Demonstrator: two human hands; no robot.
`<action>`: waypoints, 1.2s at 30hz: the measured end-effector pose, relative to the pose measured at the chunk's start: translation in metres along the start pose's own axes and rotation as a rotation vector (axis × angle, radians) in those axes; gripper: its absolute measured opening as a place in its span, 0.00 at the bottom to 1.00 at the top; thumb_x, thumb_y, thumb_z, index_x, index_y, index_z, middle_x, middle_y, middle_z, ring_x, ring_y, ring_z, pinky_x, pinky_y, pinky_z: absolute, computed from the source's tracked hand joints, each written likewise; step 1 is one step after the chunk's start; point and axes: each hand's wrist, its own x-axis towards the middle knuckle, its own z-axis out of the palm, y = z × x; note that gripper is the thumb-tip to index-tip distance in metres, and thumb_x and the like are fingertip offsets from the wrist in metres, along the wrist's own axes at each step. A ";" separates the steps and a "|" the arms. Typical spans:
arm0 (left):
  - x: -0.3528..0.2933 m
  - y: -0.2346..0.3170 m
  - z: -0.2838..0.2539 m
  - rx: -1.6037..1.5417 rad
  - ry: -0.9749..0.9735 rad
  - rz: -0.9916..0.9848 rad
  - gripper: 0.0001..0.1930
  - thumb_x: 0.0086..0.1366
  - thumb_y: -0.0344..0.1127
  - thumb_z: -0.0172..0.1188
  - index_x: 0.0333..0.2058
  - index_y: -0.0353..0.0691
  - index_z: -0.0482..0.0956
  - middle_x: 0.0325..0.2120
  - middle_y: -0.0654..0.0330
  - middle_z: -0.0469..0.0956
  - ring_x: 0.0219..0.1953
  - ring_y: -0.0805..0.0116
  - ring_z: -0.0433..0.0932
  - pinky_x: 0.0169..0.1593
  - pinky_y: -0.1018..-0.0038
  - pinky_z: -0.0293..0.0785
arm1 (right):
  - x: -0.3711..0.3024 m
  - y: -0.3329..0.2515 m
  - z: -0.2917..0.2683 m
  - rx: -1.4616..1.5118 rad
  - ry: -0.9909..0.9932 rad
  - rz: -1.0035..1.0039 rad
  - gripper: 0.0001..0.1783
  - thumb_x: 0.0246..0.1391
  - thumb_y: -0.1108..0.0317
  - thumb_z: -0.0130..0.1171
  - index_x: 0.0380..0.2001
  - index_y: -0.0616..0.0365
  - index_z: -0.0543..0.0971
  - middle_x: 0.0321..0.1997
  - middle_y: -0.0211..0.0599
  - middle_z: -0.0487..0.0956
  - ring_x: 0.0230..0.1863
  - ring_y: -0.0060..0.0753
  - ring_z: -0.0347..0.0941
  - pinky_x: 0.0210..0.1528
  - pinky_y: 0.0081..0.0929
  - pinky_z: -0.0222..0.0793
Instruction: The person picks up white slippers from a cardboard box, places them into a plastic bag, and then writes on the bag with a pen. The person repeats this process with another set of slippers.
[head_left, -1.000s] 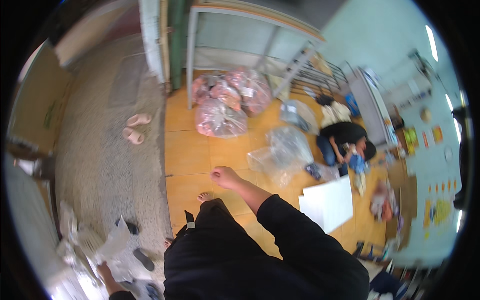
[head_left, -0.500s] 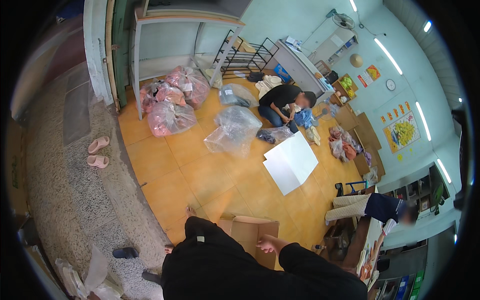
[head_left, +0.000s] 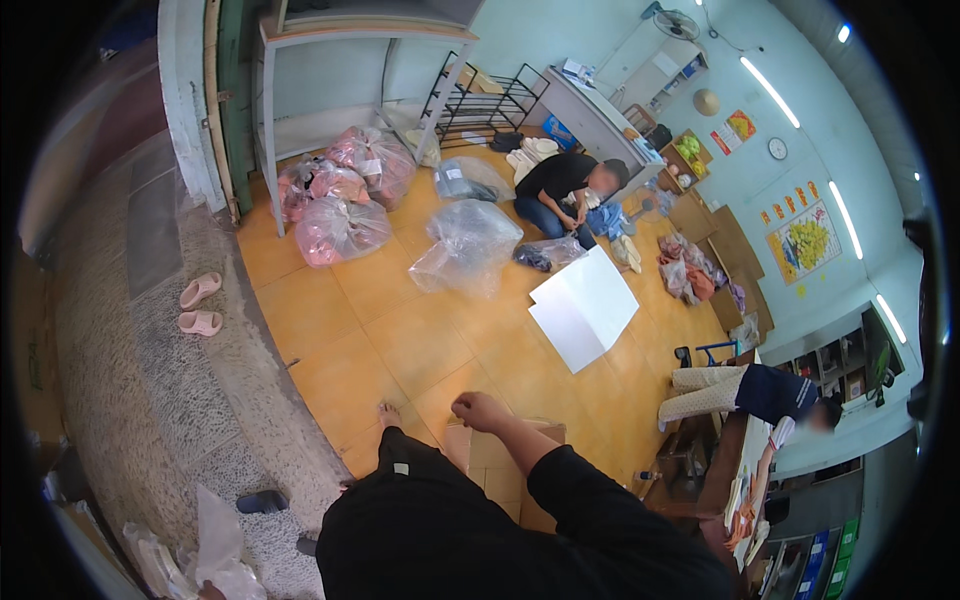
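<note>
My right hand (head_left: 482, 411) is raised in front of me, above the near edge of an open cardboard box (head_left: 545, 432). Its fingers are curled in, and nothing shows in them. The box stands on the floor by my legs, partly hidden by my black sleeve. At the lower left edge a small piece of what looks like my left hand (head_left: 210, 591) shows beside a clear plastic bag (head_left: 218, 525). Its fingers are cut off by the frame, so I cannot tell whether it grips the bag.
White board (head_left: 585, 308) lies on the tiles ahead. Clear plastic bags (head_left: 465, 245) and tied bags of pinkish cloth (head_left: 342, 232) lie beyond. One person (head_left: 557, 190) crouches by them; another (head_left: 770, 400) leans over a table at right. Pink slippers (head_left: 200, 322) lie left, past the floor's edge.
My right hand has risen from over the box and moved left and away from me, its fingers now curled in. The view has shifted slightly.
</note>
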 end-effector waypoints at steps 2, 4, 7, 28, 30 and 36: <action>-0.002 -0.008 0.000 -0.010 -0.002 -0.012 0.23 0.55 0.46 0.54 0.35 0.27 0.81 0.37 0.37 0.79 0.40 0.42 0.79 0.47 0.52 0.72 | -0.005 0.022 0.007 -0.133 -0.079 0.105 0.18 0.53 0.56 0.56 0.39 0.60 0.80 0.31 0.45 0.82 0.32 0.40 0.80 0.39 0.34 0.74; -0.004 -0.017 0.000 -0.016 -0.008 -0.024 0.23 0.55 0.46 0.54 0.35 0.27 0.81 0.37 0.37 0.79 0.40 0.43 0.79 0.47 0.52 0.72 | -0.016 0.051 0.014 -0.260 -0.166 0.100 0.16 0.53 0.57 0.57 0.37 0.58 0.80 0.32 0.43 0.82 0.37 0.42 0.79 0.41 0.34 0.74; -0.009 -0.027 0.002 -0.019 -0.010 -0.035 0.23 0.55 0.46 0.54 0.36 0.27 0.81 0.37 0.37 0.79 0.40 0.43 0.79 0.47 0.53 0.72 | -0.028 0.082 0.015 -0.380 -0.317 0.054 0.17 0.53 0.56 0.56 0.37 0.58 0.80 0.32 0.40 0.82 0.35 0.38 0.79 0.39 0.32 0.74; -0.020 -0.105 0.003 -0.131 0.008 -0.042 0.22 0.56 0.45 0.54 0.36 0.27 0.81 0.37 0.37 0.79 0.40 0.44 0.79 0.46 0.53 0.73 | 0.014 0.043 0.026 -0.157 -0.148 0.088 0.20 0.53 0.54 0.56 0.37 0.61 0.81 0.27 0.43 0.82 0.24 0.35 0.79 0.33 0.32 0.74; -0.033 -0.095 0.017 0.164 -0.308 -0.002 0.24 0.60 0.45 0.53 0.44 0.27 0.77 0.39 0.40 0.79 0.39 0.48 0.78 0.45 0.55 0.73 | 0.022 0.056 0.031 -0.290 -0.194 0.007 0.18 0.52 0.57 0.54 0.32 0.62 0.82 0.24 0.39 0.81 0.24 0.34 0.79 0.33 0.32 0.74; -0.201 0.056 0.103 -0.039 -0.701 0.315 0.17 0.63 0.41 0.50 0.38 0.31 0.79 0.39 0.42 0.79 0.43 0.48 0.78 0.43 0.55 0.73 | 0.039 0.030 0.057 -0.218 -0.431 0.164 0.17 0.56 0.62 0.49 0.36 0.66 0.78 0.31 0.46 0.81 0.24 0.35 0.79 0.22 0.30 0.75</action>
